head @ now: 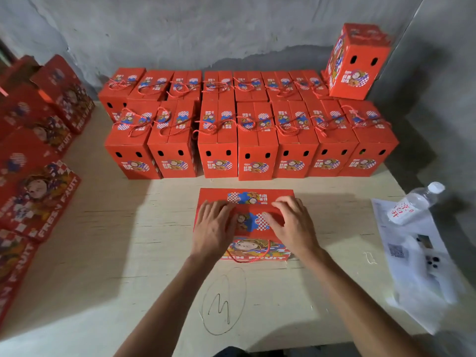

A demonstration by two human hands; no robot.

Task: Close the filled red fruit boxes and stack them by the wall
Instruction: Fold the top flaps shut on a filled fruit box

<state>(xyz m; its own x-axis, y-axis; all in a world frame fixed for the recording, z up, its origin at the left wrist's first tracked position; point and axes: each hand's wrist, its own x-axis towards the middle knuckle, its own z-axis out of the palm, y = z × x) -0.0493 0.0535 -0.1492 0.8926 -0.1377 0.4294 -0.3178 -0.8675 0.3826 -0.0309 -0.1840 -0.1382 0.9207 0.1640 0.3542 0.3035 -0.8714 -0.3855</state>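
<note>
Pale wood tabletop [128, 253] is lying nearest me, carrying a pencilled oval scribble [223, 301]. Just beyond it I am pressing both hands on the red fruit box [247, 228] sitting at the table's middle: my left hand [213, 229] is lying flat with fingers spread wide, my right hand [291, 222] is arching over the top flap, fingers spread and slightly bent, gripping nothing. A red cord handle [260, 253] is dangling over the box's near face. To the right a water bottle [414, 203] is lying on paper sheets [412, 253]. Farther off, two rows of closed boxes [247, 140] are standing toward the wall [206, 29], with one extra box [358, 63] sitting atop the far right. Flat box blanks [33, 181] are lying at left.
</note>
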